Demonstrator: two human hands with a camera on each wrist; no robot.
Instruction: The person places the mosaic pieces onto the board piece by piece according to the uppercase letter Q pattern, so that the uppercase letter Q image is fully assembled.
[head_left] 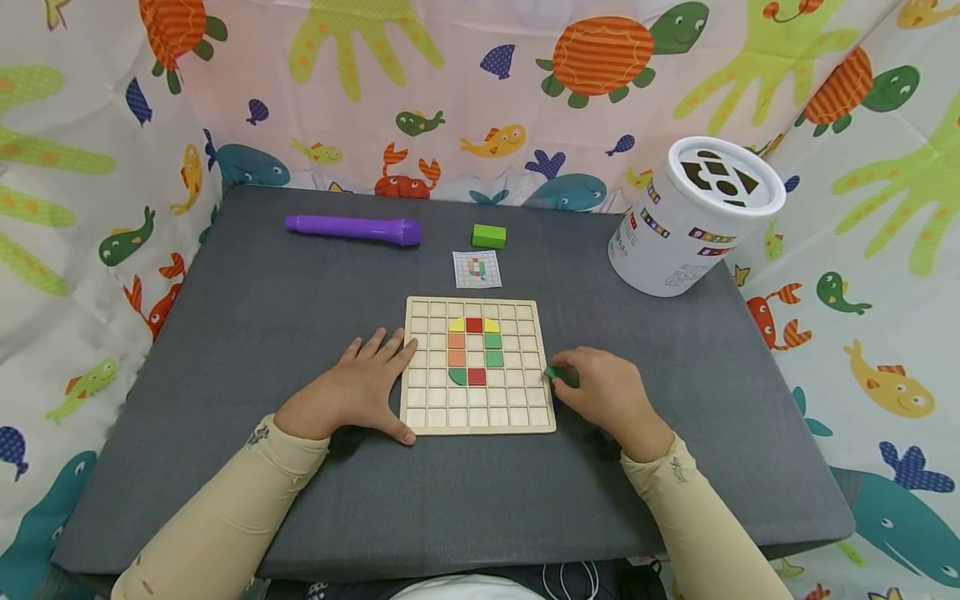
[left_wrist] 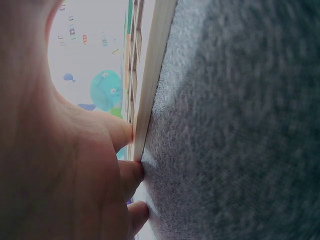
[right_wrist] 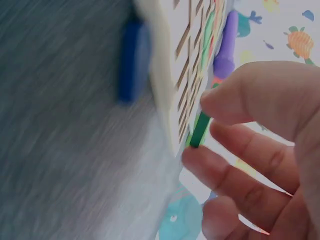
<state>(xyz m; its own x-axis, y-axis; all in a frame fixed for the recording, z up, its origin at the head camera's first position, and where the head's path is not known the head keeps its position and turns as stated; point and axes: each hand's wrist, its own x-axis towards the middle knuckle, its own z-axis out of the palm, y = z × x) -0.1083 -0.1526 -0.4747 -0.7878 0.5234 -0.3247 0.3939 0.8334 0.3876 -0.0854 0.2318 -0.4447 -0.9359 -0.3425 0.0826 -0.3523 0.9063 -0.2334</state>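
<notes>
A wooden grid board (head_left: 427, 400) lies flat on the grey table, with red, yellow, orange and green pieces set in a ring in its middle cells. Along its left edge rests my left hand (head_left: 348, 392), fingers spread and touching the rim; the left wrist view shows fingertips against the board's side. My right hand (head_left: 603, 387) pinches a small green piece (right_wrist: 201, 129) between thumb and fingers, just beside the board's right edge. A blue piece (right_wrist: 134, 62) lies on the table against that edge, mostly hidden in the head view.
Behind the board lie a small printed pattern card (head_left: 477, 270), a lime-green block (head_left: 489, 237) and a purple rod (head_left: 352, 229) with a thicker end. A white bucket (head_left: 660, 242) with shaped holes in its lid stands at the back right. Sea-animal cloth (head_left: 450, 50) surrounds the table.
</notes>
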